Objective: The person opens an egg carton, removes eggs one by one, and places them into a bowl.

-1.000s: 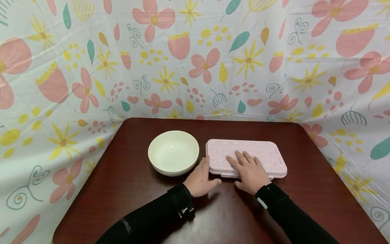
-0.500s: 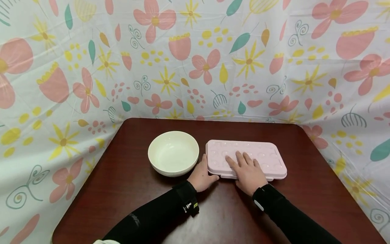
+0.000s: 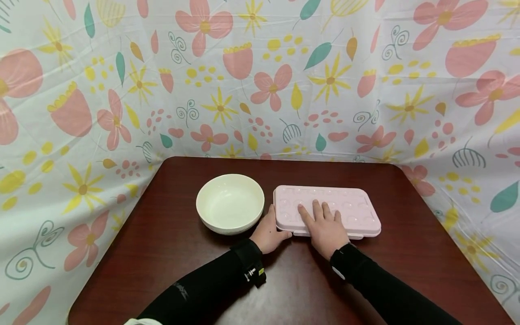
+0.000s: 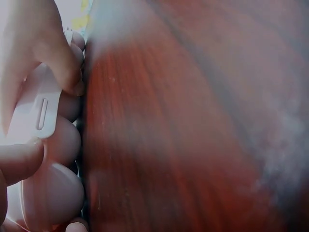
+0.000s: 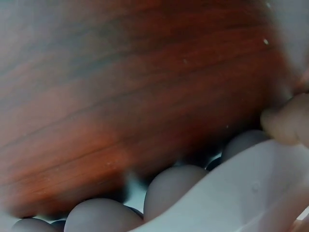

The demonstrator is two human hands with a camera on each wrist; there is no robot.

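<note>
A pink lidded egg box [image 3: 359, 210] lies on the table, with bumps across its lid and rounded egg cups [image 4: 55, 191] along its underside. My left hand [image 3: 266, 234] holds its near left corner, fingers along the left side and thumb at the front edge. On the lid, left of its middle, rests my right hand [image 3: 327, 231] with fingers spread and straight. Its thumb reaches down at the front clasp [image 4: 41, 108], as the left wrist view shows. The lid is down, so the inside is hidden.
A cream bowl [image 3: 230, 204] stands just left of the egg box, close to my left fingers; nothing shows in it. The dark red-brown wooden table [image 3: 174, 253] carries both. A flower-print cloth [image 3: 252, 90] hangs behind and on both sides.
My left hand has moved in against the box's near left corner, its thumb drawing up to the front edge. My right hand has slid slightly left on the lid.
</note>
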